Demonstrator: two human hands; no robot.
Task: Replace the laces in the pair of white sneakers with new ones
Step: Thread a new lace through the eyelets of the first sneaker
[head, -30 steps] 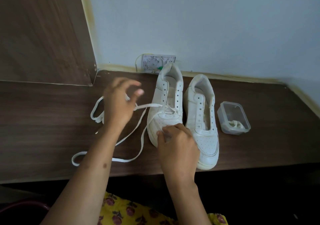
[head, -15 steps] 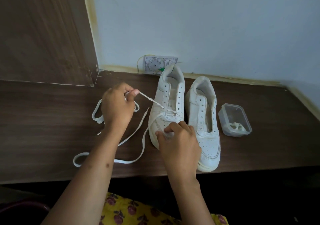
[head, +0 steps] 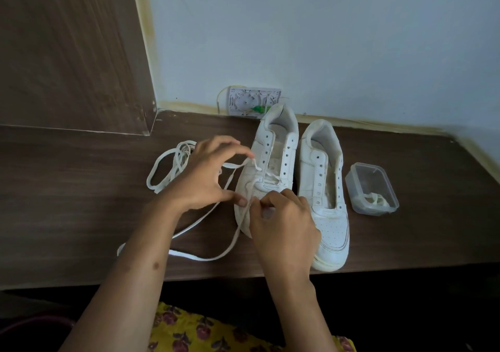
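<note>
Two white sneakers stand side by side on a dark wooden table (head: pixel 81 216), toes toward me. The left sneaker (head: pixel 278 146) has a white lace (head: pixel 205 258) through its lowest eyelets, with both ends trailing left over the table. My left hand (head: pixel 203 175) arches over the upper strand with fingers spread, the index tip just above the lace tip and the thumb apart near the toe. My right hand (head: pixel 281 221) rests on that sneaker's toe and pinches the lower strand. The right sneaker (head: pixel 330 216) has no lace. A second white lace (head: pixel 170 167) lies bundled left of my left hand.
A clear plastic container (head: pixel 372 186) holding a crumpled lace sits right of the sneakers. A white wall box (head: pixel 251 102) with a green part is behind the left sneaker. A wooden panel (head: pixel 67 54) rises at the back left. The table's front edge runs below my wrists.
My left hand let go of the lace end it had pulled out to the left and spread over it. My right hand shifted from steadying the toe to pinching the lower strand.
</note>
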